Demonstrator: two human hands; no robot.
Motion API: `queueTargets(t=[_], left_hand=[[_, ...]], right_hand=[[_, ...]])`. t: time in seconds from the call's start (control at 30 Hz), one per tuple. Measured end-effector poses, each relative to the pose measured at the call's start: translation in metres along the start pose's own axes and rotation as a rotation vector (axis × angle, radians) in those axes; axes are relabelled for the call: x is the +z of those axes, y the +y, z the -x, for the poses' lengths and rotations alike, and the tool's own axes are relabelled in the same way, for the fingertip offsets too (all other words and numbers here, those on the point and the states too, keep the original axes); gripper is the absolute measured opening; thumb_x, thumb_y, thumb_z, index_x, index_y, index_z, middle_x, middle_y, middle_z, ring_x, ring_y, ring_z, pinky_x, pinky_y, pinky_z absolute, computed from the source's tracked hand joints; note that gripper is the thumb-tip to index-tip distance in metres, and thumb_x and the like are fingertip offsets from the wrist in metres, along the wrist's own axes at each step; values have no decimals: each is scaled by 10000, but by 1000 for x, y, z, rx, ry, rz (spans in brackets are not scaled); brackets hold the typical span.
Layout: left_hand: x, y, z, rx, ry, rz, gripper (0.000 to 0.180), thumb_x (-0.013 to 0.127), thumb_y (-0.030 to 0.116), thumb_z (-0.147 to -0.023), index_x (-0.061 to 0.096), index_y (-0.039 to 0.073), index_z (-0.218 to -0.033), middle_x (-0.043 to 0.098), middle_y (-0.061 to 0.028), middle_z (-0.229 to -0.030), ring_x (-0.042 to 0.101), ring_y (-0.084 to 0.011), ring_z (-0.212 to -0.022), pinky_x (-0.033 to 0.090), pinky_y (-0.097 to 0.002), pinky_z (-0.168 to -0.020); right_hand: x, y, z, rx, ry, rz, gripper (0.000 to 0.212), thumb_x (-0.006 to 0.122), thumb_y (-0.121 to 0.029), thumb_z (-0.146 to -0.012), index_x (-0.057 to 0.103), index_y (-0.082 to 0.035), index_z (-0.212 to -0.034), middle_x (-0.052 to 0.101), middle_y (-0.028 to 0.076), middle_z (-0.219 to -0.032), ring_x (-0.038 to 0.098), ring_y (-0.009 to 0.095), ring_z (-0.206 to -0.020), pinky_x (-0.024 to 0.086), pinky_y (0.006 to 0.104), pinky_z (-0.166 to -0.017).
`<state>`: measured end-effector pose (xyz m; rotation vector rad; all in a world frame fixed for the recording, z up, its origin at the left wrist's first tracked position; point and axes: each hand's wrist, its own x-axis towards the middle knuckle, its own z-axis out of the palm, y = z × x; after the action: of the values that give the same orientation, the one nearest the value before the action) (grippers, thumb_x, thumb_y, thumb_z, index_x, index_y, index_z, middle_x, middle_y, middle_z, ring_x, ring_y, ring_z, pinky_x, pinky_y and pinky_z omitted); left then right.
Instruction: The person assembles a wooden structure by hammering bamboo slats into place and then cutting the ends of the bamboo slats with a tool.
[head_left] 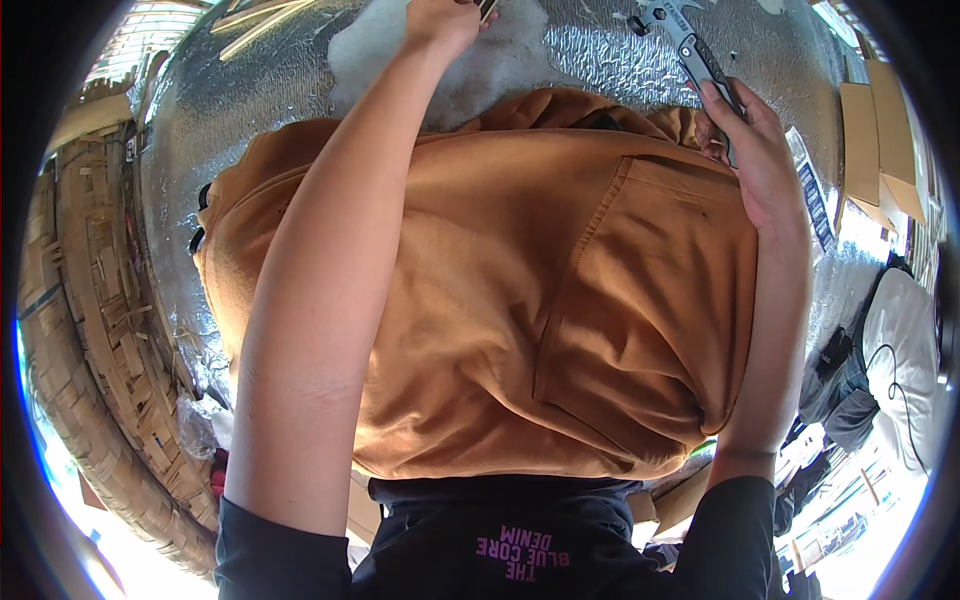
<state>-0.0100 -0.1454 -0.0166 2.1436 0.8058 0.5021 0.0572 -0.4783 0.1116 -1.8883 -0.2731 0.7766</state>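
Observation:
My left hand (443, 24) is at the top edge, partly cut off by the frame. Its fingers are curled around a small dark and pale piece (488, 10) whose kind I cannot make out. At the upper right, my right hand (748, 140) grips the grey and black handle of a hammer multi-tool (703, 65), its metal head pointing up and away from me. Brown cloth (480, 250) with a stitched pocket spreads over my lap beneath both forearms. Beyond it, a whitish patch (370, 55) lies on the silver foil mat (610, 55), below my left hand.
Thin wooden sticks (262, 28) lie on the mat at the far left. Woven bamboo (100, 300) curves along the left side. On the right are a printed packet (812, 195), cardboard (880, 135) and a pale grey bag (898, 345) with dark straps. Crumpled clear plastic (198, 425) sits at lower left.

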Motion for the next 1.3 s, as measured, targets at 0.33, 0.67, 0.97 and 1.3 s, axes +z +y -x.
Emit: queueTargets(t=[0.33, 0.67, 0.97, 1.3], left_hand=[[5, -6, -1, 58, 79, -391, 389, 514, 171, -985, 473, -24, -1319, 672, -237, -1047, 655, -421, -963, 537, -481, -788], [-14, 7, 24, -189, -95, -713, 668, 362, 613, -1013, 472, 104, -1432, 532, -237, -1387, 485, -427, -1298, 394, -595, -1005], [-25, 1, 24, -238, -345, -410, 872, 343, 764, -939, 407, 71, -1463, 337, -276, -1499, 306, -466, -1375, 252, -617, -1118], [-38, 14, 20, -570, -236, -397, 1502, 654, 910, -602, -12, -36, -1560, -56, -340, -1600, -91, -482, -1483, 77, -672, -1164]], right_hand=[[6, -3, -2, 0, -2, 2, 280, 683, -338, -975, 640, -62, -993, 625, -15, -749, 582, 65, -685, 461, 237, -645], [7, -6, 2, 17, 1, -21, 252, 664, -308, -992, 628, -58, -985, 604, -20, -749, 559, 59, -663, 444, 231, -622], [5, -2, 1, 9, -16, -14, 247, 667, -296, -992, 620, -54, -975, 605, -20, -752, 561, 57, -664, 444, 225, -616], [4, -3, 1, 28, -24, -19, 240, 666, -287, -994, 617, -53, -972, 609, -19, -759, 567, 58, -668, 451, 225, -619]])
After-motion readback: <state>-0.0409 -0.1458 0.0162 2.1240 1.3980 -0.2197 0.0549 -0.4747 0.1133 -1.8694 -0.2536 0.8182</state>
